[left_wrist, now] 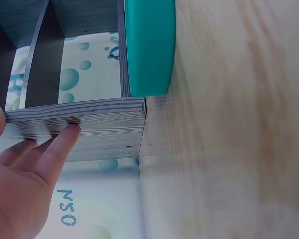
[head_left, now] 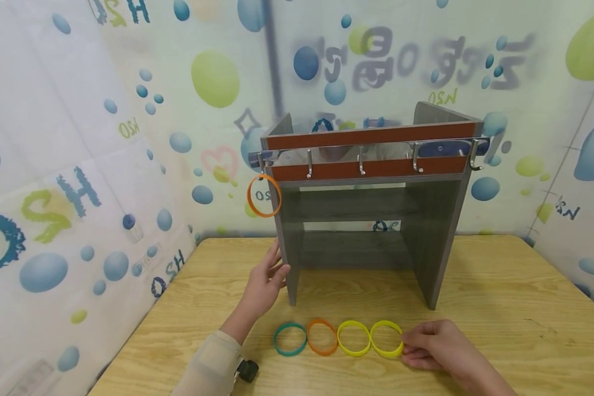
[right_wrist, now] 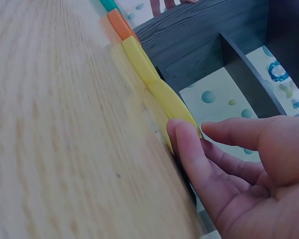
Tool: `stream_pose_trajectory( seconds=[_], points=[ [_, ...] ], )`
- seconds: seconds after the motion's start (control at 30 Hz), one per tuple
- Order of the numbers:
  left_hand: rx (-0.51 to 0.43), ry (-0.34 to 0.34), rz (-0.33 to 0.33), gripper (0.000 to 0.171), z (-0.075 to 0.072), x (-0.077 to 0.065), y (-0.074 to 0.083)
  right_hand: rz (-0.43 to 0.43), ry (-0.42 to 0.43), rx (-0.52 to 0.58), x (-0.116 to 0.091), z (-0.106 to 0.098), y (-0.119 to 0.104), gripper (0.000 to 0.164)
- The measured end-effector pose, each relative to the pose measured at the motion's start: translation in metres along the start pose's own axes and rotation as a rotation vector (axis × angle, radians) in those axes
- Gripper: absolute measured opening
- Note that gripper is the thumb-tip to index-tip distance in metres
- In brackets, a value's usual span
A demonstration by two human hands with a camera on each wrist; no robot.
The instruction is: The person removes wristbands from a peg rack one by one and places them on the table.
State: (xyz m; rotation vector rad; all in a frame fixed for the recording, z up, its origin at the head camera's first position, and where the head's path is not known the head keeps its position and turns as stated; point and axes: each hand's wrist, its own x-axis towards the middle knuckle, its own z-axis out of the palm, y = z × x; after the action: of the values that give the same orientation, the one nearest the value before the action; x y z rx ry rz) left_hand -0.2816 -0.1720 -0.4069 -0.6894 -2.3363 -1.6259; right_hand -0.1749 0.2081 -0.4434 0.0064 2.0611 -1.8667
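A grey wooden shelf stand [head_left: 447, 236] stands on the table, with a row of several metal hooks [head_left: 361, 159] across its front. From the leftmost hook hangs an orange silicone wristband [head_left: 249, 199]. My left hand [head_left: 263, 286] holds the stand's left side panel, thumb at the front edge and fingers against the outer face. Four-square on the tabletop, a teal wristband [head_left: 275, 344], another orange wristband [head_left: 309, 342] and two yellow wristbands [head_left: 340, 342] lie in a row. My right hand [head_left: 443, 346] pinches the rightmost yellow wristband [right_wrist: 172, 102] by its right edge.
The wooden table [head_left: 515, 308] extends on both sides of the stand. Behind it hangs a patterned curtain [head_left: 218, 132] with coloured bubbles and lettering. A small black device [head_left: 248, 370] sits at my left wrist.
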Motion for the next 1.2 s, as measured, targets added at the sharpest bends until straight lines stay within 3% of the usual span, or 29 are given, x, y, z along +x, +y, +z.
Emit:
stream_pose_trajectory(
  seconds=[0.5, 0.97, 1.2],
  points=[
    [-0.001, 0.004, -0.013, 0.072, 0.0, 0.0, 0.0, 0.038, 0.017, -0.04, -0.004, -0.003, -0.005, 0.027],
    [0.018, 0.007, 0.008, 0.072, -0.002, 0.0, 0.001, 0.021, -0.005, -0.029, -0.004, -0.002, -0.008, 0.031],
    [0.016, 0.006, 0.016, 0.072, -0.002, 0.001, -0.002, -0.014, 0.025, -0.09, -0.004, 0.007, -0.021, 0.036]
  ],
)
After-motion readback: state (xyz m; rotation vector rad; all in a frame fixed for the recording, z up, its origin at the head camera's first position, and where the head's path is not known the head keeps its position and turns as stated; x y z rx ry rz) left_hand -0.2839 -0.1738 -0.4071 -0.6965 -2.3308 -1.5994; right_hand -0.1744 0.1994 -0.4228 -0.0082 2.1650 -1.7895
